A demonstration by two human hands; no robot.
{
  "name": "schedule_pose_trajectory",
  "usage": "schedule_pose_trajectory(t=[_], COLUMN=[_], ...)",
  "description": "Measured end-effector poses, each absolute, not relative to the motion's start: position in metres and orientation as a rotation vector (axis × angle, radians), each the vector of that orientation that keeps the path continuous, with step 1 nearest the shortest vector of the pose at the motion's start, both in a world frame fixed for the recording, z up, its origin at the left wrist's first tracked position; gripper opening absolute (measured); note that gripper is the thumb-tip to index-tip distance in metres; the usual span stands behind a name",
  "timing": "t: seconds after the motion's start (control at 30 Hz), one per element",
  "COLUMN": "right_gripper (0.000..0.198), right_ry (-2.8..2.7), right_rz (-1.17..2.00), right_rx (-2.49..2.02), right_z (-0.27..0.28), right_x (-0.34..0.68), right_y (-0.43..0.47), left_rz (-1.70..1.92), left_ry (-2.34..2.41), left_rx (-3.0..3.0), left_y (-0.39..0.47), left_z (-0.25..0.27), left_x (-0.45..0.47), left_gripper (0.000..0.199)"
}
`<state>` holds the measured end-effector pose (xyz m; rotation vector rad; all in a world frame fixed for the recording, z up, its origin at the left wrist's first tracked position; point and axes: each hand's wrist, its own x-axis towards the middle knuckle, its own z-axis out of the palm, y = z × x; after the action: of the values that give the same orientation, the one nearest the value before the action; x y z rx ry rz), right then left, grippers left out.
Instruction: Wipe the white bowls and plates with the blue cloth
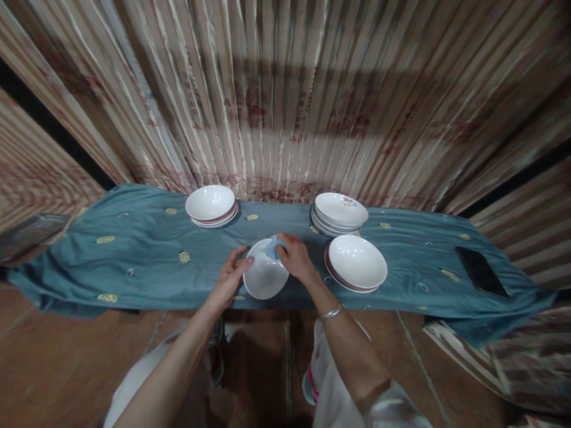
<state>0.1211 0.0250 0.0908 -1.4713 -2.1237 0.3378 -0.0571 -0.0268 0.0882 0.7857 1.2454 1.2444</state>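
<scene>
A white bowl [266, 279] is at the front middle of the cloth-covered table, its inside facing up toward me. My left hand [234, 268] grips its left rim, thumb over the edge and fingers on the outer side. In my right hand [292, 254] is a bunched light blue cloth [272, 247], pressed against the far right part of the bowl's inside. My right fingers are closed round the cloth and hide part of it. Just right of that hand stands a stack of white bowls [357, 261] with reddish edges showing below the top one.
Another stack of white bowls [210, 203] stands back left. At the back right is a stack of white plates [341, 208], the top one flower-printed. A dark phone [480, 271] lies far right on the teal tablecloth [151, 261]. Pleated curtains [276, 107] hang behind the table.
</scene>
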Motion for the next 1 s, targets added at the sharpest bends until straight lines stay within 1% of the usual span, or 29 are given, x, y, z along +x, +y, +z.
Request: schedule_pose_trajectory(t=[0.13, 0.4, 0.5, 0.73, 0.8, 0.93, 1.0], right_gripper=[0.028, 0.022, 0.022, 0.029, 0.029, 0.028, 0.031], right_ry=[-2.157, -2.385, -2.464, -2.286, -2.231, -2.253, -2.297], right_rz=[0.469, 0.654, 0.668, 0.577, 0.516, 0.311, 0.207], right_rx=[-1.666, -1.803, -1.804, -1.715, -1.601, -1.213, -1.123], right_z=[0.089, 0.098, 0.106, 0.124, 0.123, 0.109, 0.101], right_x=[0.129, 0.149, 0.157, 0.155, 0.145, 0.121, 0.112], right_y=[0.025, 0.018, 0.013, 0.000, -0.002, -0.005, -0.004], left_rz=[1.226, 1.208, 1.220, 1.260, 1.262, 1.273, 1.283], left_ry=[1.258, 1.284, 1.278, 1.249, 1.236, 1.241, 1.238], left_rx=[0.764, 0.763, 0.767, 0.736, 0.737, 0.718, 0.708], left_y=[-0.029, -0.030, -0.031, -0.033, -0.032, -0.030, -0.029], left_z=[0.088, 0.088, 0.090, 0.093, 0.091, 0.086, 0.084], left_x=[-0.057, -0.058, -0.057, -0.053, -0.052, -0.051, -0.050], left_gripper=[0.079, 0.078, 0.078, 0.068, 0.066, 0.065, 0.064])
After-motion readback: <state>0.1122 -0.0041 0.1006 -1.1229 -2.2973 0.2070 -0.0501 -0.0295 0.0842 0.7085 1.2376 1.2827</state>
